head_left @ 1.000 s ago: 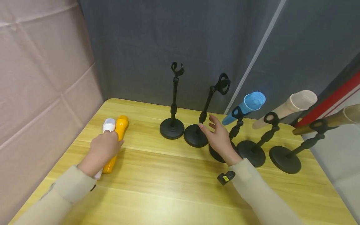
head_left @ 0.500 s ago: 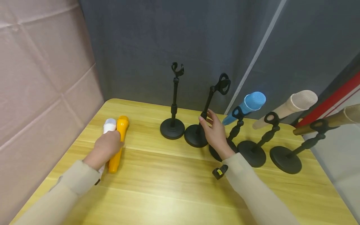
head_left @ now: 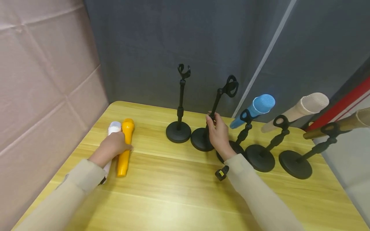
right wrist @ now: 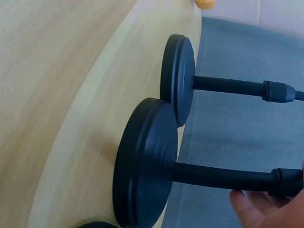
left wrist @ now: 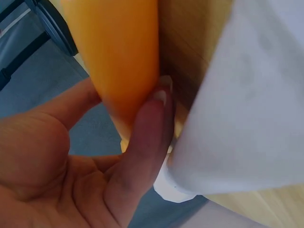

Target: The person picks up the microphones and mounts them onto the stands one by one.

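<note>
My left hand (head_left: 113,144) pinches an orange microphone (head_left: 123,162) lying at the left of the table. In the left wrist view its thumb and fingers (left wrist: 147,137) press opposite sides of the barrel. A white microphone (head_left: 115,126) lies alongside, partly hidden under that hand. My right hand (head_left: 218,134) holds the pole of a black microphone stand (head_left: 216,102) at its collar, fingers round the far side. The stand's round base (right wrist: 147,166) is on the table, and its tilted clip holds nothing. Just left, another black stand (head_left: 179,131) has a bare clip too.
Right of my right hand, three stands hold a blue microphone (head_left: 252,109), a cream microphone (head_left: 300,109) and a brown-gold microphone (head_left: 344,123). A dark grey curtain (head_left: 159,48) hangs behind the wooden table (head_left: 173,199), and pink cloth (head_left: 43,80) hangs at left.
My right hand has moved up and left onto the stand's pole and closed round it. My left hand has shifted slightly right onto the orange microphone, whose lower end has swung right, away from the white one.
</note>
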A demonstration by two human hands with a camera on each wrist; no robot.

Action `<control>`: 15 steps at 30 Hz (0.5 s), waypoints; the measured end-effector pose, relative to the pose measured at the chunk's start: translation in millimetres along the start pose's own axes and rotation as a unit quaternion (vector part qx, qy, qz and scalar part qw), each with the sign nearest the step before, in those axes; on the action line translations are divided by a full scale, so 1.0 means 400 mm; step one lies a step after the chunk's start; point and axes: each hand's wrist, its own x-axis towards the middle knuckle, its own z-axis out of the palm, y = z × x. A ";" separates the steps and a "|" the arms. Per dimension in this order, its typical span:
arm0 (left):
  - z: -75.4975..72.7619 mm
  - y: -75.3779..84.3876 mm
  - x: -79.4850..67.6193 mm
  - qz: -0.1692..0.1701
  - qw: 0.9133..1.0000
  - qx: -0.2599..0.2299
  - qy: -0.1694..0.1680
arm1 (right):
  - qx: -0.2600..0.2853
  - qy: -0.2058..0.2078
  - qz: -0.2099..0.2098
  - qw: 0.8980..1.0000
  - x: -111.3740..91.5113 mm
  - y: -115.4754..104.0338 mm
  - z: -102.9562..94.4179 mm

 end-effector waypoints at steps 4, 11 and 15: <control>0.001 -0.006 0.008 -0.013 0.999 -0.038 -0.025 | -0.003 0.004 -0.014 1.000 0.001 0.005 0.009; -0.001 -0.005 0.009 -0.006 0.997 -0.062 -0.046 | -0.012 0.008 -0.041 0.999 0.009 0.020 0.012; 0.003 -0.009 0.007 0.013 0.997 -0.063 -0.045 | -0.008 0.003 -0.042 0.999 0.011 0.021 0.013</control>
